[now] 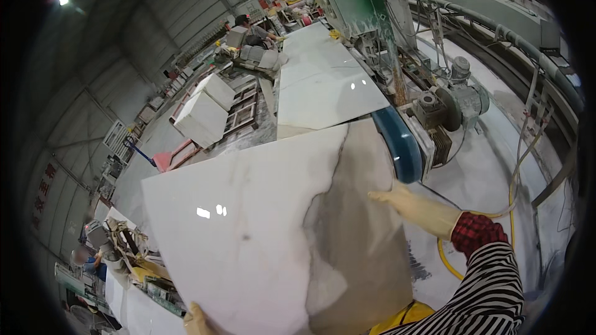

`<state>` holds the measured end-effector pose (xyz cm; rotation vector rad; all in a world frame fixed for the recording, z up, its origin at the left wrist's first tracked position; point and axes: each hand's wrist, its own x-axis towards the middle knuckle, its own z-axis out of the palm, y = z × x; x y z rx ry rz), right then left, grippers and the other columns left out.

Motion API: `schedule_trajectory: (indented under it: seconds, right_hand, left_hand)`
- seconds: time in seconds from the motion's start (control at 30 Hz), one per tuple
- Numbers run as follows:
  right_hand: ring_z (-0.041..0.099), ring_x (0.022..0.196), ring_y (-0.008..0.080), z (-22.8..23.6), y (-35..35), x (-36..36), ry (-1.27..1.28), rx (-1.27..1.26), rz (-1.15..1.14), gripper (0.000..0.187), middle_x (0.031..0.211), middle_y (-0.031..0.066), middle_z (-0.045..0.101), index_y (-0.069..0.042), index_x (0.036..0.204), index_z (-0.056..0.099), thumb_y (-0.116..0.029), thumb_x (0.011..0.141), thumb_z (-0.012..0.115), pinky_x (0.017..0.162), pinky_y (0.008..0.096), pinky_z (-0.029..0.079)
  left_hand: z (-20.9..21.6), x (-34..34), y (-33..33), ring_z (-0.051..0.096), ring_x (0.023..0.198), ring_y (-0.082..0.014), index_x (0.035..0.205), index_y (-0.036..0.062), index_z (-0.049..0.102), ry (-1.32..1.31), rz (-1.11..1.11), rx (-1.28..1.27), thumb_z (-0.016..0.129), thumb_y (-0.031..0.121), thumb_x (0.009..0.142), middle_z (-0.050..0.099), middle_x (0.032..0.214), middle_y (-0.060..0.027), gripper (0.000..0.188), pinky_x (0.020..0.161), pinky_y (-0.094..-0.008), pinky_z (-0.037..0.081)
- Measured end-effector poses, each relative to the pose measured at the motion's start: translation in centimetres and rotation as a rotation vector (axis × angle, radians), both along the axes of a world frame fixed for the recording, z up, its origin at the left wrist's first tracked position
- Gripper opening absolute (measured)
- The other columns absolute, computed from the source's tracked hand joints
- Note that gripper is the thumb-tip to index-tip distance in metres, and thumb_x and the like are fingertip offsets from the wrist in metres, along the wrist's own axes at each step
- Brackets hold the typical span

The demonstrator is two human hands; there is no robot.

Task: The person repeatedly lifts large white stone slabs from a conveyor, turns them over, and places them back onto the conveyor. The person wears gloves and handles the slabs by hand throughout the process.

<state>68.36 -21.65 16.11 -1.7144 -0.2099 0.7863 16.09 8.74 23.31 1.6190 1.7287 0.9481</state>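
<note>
A large polished white stone slab (248, 211) with a grey-brown band and a dark vein fills the space before me, its face tilted up toward me. On its near left edge is my left hand (195, 321) in a cream glove, closed on the rim; most of it is cut off by the picture's lower edge. At the slab's right edge, my right hand (422, 208), gloved the same way, is closed on the border with fingers over the face. A second white slab (329, 74) lies beyond the far edge, on the machine line with a blue belt end (400, 142).
A motor with gearbox (456, 105) stands right of the belt, with a yellow hose (448, 263) below. White blocks (205, 111) and a red pallet jack (177, 155) are at left. Co-workers stand at the far end (251, 31) and lower left (93, 263).
</note>
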Motion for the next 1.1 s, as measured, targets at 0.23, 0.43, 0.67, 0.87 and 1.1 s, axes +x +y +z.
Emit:
schedule_trajectory:
  seconds: [0.23,0.43,0.67,0.87,1.1]
  right_hand:
    - [0.069,0.135,0.038,-1.5,-2.0,13.9,-0.053,-0.43,-0.084,0.113,0.15,0.031,0.066,0.013,0.159,0.052,-0.06,0.084,0.096,0.109,0.0481,0.058]
    - [0.063,0.148,0.0399,-10.4,-5.7,18.8,-0.046,-0.624,-0.057,0.124,0.161,0.0321,0.061,0.012,0.166,0.047,-0.067,0.083,0.094,0.121,0.0478,0.051]
    - [0.063,0.149,0.0387,-11.9,-5.7,20.7,0.137,-0.551,0.02,0.107,0.16,0.0289,0.065,0.001,0.165,0.057,-0.065,0.088,0.091,0.12,0.0481,0.053]
    - [0.075,0.115,0.0218,-14.0,-10.2,16.0,0.298,-0.046,-0.217,0.062,0.136,0.0106,0.079,-0.002,0.149,0.071,-0.047,0.107,0.08,0.092,0.0372,0.059]
    - [0.071,0.092,0.015,-17.3,-20.3,0.2,0.507,-0.15,-0.344,0.04,0.106,-0.0013,0.076,-0.009,0.136,0.075,-0.035,0.107,0.084,0.08,0.0317,0.056]
  left_hand:
    - [-13.8,15.4,2.9,0.077,0.103,-0.031,0.143,-0.0117,0.069,-0.411,-0.166,-0.363,0.06,0.058,0.117,0.081,0.124,-0.0186,0.075,0.085,-0.0434,0.061]
    - [-15.1,24.2,2.6,0.073,0.1,-0.0286,0.133,-0.0051,0.076,0.102,-0.301,-0.585,0.046,0.065,0.12,0.08,0.111,-0.0144,0.077,0.09,-0.0454,0.058]
    - [-18.9,26.5,5.7,0.073,0.107,-0.0361,0.133,-0.0052,0.075,0.53,-0.506,-0.497,0.038,0.066,0.12,0.079,0.118,-0.0194,0.082,0.098,-0.0473,0.056]
    - [-21.0,26.9,8.2,0.073,0.118,-0.0444,0.136,-0.0043,0.074,0.569,-0.659,-0.4,0.032,0.067,0.119,0.079,0.128,-0.0252,0.084,0.108,-0.0495,0.054]
    - [-21.4,30.2,11.9,0.067,0.135,-0.0495,0.144,-0.0039,0.072,0.617,-0.679,-0.444,0.026,0.064,0.118,0.073,0.142,-0.0332,0.085,0.117,-0.0547,0.051]
